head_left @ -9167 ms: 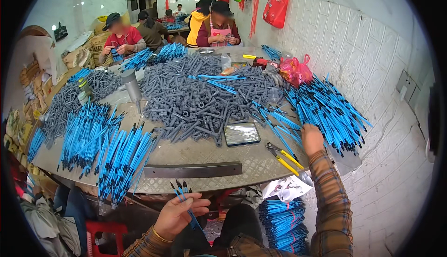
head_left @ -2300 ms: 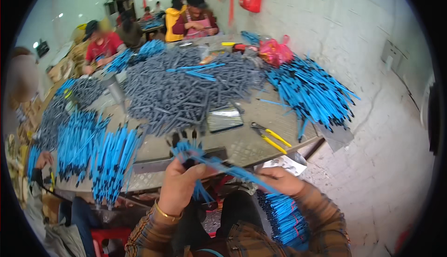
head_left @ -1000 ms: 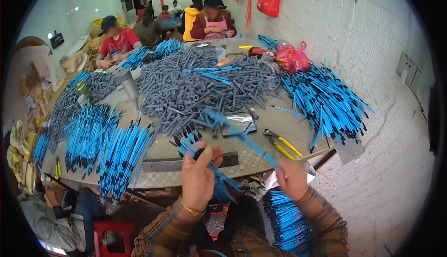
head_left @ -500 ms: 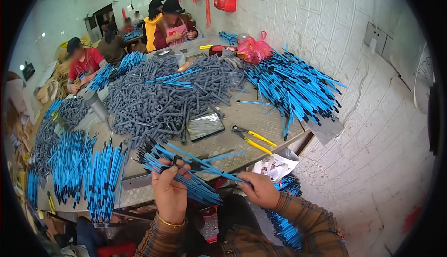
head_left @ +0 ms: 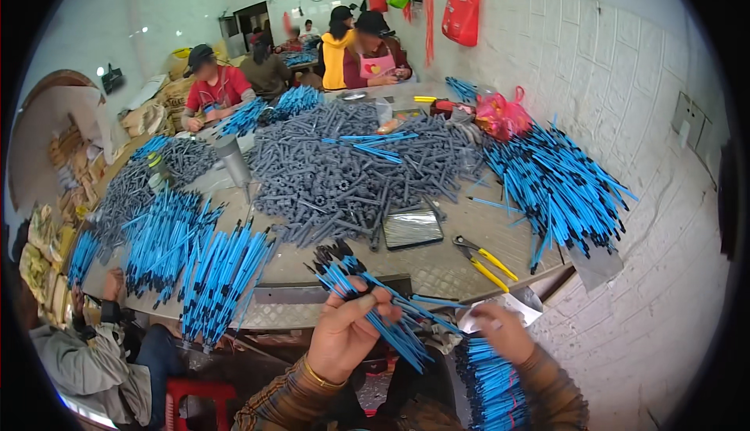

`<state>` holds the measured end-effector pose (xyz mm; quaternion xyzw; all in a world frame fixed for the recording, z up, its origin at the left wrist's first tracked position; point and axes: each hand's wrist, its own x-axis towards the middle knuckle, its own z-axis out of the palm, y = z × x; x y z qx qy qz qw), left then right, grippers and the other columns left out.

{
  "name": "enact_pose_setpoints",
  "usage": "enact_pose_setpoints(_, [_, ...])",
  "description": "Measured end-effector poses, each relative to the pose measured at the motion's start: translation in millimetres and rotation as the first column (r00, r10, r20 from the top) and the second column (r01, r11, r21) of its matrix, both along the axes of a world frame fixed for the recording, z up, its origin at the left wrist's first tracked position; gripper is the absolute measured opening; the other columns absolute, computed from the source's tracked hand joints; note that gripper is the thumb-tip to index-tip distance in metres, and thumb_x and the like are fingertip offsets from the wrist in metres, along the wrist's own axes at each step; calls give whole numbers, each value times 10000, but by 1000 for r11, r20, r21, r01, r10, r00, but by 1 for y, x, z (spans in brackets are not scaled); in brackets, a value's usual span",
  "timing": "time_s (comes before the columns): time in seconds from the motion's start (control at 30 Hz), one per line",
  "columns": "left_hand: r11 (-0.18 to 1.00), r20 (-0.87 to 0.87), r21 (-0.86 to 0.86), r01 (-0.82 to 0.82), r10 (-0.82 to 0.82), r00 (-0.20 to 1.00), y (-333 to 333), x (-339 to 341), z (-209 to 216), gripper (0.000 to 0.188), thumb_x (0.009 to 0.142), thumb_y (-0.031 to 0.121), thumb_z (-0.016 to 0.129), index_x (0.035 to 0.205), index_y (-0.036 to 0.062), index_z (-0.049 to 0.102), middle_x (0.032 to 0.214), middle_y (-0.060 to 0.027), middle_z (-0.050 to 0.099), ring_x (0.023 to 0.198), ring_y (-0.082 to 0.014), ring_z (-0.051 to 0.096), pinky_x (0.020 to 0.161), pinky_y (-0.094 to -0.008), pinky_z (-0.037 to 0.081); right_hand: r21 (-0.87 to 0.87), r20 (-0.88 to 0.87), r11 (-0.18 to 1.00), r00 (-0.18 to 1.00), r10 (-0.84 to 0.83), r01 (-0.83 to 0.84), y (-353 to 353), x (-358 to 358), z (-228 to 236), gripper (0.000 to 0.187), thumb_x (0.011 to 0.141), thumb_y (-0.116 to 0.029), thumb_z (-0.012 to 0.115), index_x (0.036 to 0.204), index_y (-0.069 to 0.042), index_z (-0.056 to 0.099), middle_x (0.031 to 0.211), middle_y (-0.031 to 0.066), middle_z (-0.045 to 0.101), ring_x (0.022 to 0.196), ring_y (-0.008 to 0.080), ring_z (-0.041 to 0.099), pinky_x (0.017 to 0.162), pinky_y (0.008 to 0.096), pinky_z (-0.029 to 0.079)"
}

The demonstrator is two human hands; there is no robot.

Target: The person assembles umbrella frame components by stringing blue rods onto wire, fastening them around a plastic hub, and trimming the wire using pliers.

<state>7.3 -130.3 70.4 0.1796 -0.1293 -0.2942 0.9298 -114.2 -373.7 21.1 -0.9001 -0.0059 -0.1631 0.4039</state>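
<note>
In my left hand [head_left: 348,329] is a bundle of thin blue rods with black tips [head_left: 402,337], gripped between thumb and fingers above my lap. The black tips fan out beyond my knuckles, toward the table. One or two rods stick out to the right of the bunch. My right hand [head_left: 504,333] is close to the end of one of these, its fingers bent and blurred; whether they touch the rod does not show. Below it, more blue rods [head_left: 496,392] lie in bundles beside my leg. Pliers with yellow handles [head_left: 484,263] rest at the table edge.
A large heap of grey plastic plugs [head_left: 336,181] covers the table's middle. Blue rods are piled at right [head_left: 555,189] and left [head_left: 223,282]. A shallow tray of thin metal pins [head_left: 412,228] lies nearby. Co-workers sit around the table, one close at left by a red stool [head_left: 199,390].
My right hand has moved away from the rod end it pinched and is now blurred. My left hand keeps the bundle. The view has swung left, bringing the near co-worker into sight.
</note>
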Motion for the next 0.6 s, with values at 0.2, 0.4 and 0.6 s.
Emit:
enact_pose_setpoints(0.2, [955,63,82,286,-291,955,17,-10,1,192,840,-1,523,1020,65,537,936,-151,615,807,-221,575,757,-366,460,-520,559,369,634,-535,770,-181,8,-2,300,779,-97,559,1068,-33,507,933,190,537,787,363,541,678,432,450])
enact_pose_setpoints(0.4, [909,209,225,351,-396,894,35,-10,-25,171,864,55,530,1034,48,549,981,-181,615,846,-240,596,791,-386,476,-682,266,365,680,-683,633,-210,37,-14,222,818,-165,532,1003,-49,491,872,175,581,754,358,595,630,457,476])
enact_pose_setpoints(0.6, [804,163,562,192,-336,928,50,-18,-20,180,854,118,554,1000,15,576,969,-201,624,919,-340,596,827,-441,454,-463,399,467,648,-649,753,-198,59,1,145,867,-151,483,953,-39,520,752,174,579,700,364,591,602,434,473])
